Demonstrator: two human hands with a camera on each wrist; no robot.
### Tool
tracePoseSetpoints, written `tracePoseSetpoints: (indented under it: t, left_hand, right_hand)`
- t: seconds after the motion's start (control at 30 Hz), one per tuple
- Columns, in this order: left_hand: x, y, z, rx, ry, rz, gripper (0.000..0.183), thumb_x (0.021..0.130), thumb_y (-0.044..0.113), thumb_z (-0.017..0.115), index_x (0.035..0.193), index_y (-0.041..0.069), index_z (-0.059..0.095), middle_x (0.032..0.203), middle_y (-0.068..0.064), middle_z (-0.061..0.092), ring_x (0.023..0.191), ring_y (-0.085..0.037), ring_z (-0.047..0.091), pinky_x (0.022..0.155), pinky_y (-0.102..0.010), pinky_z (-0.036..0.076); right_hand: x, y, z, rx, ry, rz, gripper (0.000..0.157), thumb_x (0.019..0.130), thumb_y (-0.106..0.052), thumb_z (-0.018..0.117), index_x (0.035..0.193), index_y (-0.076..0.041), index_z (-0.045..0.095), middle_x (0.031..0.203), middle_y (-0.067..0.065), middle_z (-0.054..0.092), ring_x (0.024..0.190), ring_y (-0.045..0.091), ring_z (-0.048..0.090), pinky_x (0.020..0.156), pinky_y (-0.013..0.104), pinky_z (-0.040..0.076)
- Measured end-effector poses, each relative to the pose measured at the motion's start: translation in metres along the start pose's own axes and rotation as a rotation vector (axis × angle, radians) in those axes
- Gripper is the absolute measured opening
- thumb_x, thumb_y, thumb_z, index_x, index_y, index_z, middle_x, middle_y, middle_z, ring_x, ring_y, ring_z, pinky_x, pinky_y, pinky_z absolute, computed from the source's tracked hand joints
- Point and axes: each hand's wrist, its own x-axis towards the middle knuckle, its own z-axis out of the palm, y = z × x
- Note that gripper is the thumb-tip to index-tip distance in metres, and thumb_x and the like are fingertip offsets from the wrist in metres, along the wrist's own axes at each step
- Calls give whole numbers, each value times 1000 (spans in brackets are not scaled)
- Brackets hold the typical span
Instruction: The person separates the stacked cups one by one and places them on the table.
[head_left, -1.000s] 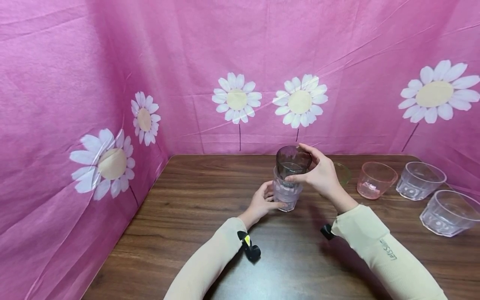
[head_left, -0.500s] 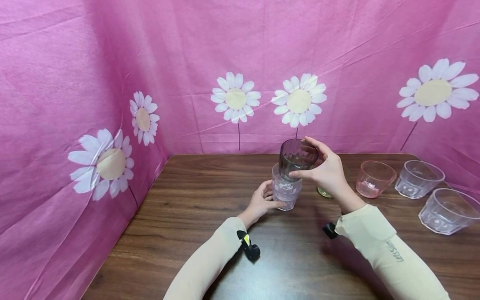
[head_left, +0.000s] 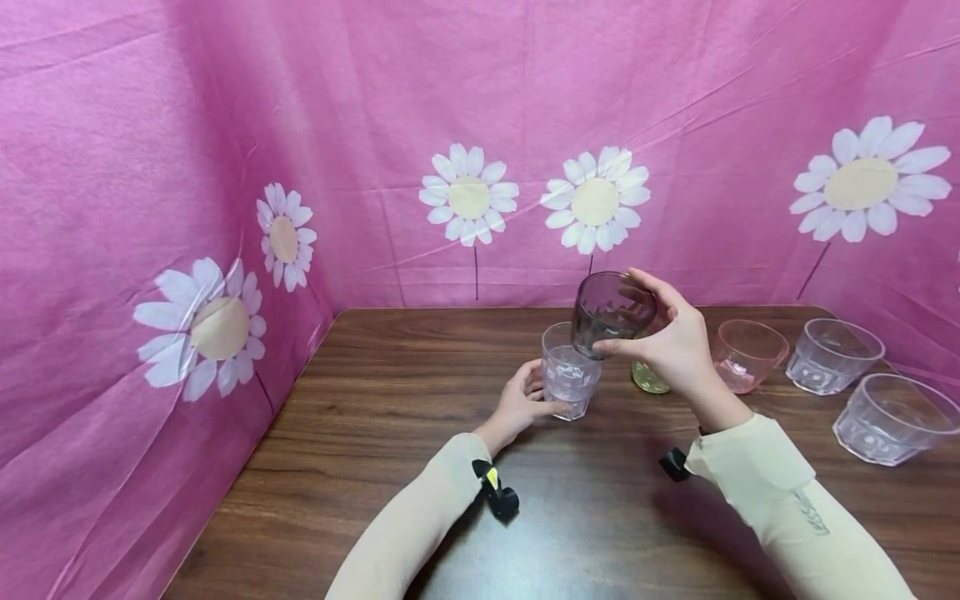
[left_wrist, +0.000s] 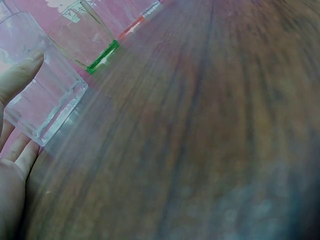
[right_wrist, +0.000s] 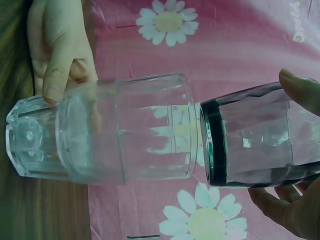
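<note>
A pink cloth [head_left: 225, 125] printed with white daisies hangs behind and to the left of the wooden desk [head_left: 375, 433].

On the desk's right side stand two clear bowls, one near the edge [head_left: 896, 418] and one behind it [head_left: 832, 356]. To their left stands a pink cup [head_left: 742, 354], and a green cup [head_left: 649, 379] shows partly behind the right hand.

Near the desk's middle stands a clear cup [head_left: 568, 383], upright on the wood. In the right wrist view it looks like two clear cups nested one in the other, though that cannot be told for sure.

The right hand [head_left: 675, 346] holds a grey cup [head_left: 609, 313] in the air, thumb on the near side and fingers curled round the far side. The grey cup is tilted, its base just above and to the right of the clear cup's rim. The right wrist view shows the dark base close to the rim, apart from it by a narrow gap.

The left hand [head_left: 521, 404] rests on the desk and holds the clear cup low on its left side, thumb pressed on the near wall and fingers curved round behind.

A small black and yellow clip [head_left: 497, 493] sits at the left wrist.
</note>
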Motion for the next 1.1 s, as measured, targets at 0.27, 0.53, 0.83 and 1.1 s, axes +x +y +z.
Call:
tracePoseSetpoints:
  t: [0.27, 0.53, 0.83, 1.1]
  left_hand:
    - [1, 0, 0, 0, 2, 1, 69, 74, -14, 79, 136, -2, 50, 123, -15, 62, 113, -23, 60, 98, -33, 49]
    - [2, -2, 0, -4, 1, 17, 68, 74, -15, 78, 135, -3, 50, 121, -16, 63, 111, -23, 61, 98, -33, 50]
    - [1, -1, 0, -19, -3, 19, 69, 74, -16, 78, 135, -3, 50, 121, -13, 62, 110, -20, 60, 97, -30, 50]
    - [2, -2, 0, -5, -2, 22, 69, 74, -15, 78, 135, -3, 50, 121, -14, 62, 111, -21, 60, 97, -30, 50]
  right_hand:
    - [-8, 3, -13, -137, 43, 35, 101, 56, -2, 97, 145, -19, 52, 128, 7, 63, 111, 3, 58, 89, 11, 46]
    - [-17, 10, -29, -180, 82, 78, 102, 55, -1, 97, 145, -18, 52, 126, -3, 62, 107, -1, 57, 83, 8, 46]
    - [-32, 16, -45, -236, 88, 101, 101, 56, -3, 97, 145, -20, 52, 131, -7, 58, 106, 0, 53, 81, 6, 43]
    - [-47, 29, -54, -321, 60, 128, 101, 56, -11, 99, 145, -16, 51, 118, -12, 59, 93, -2, 56, 71, 7, 44]
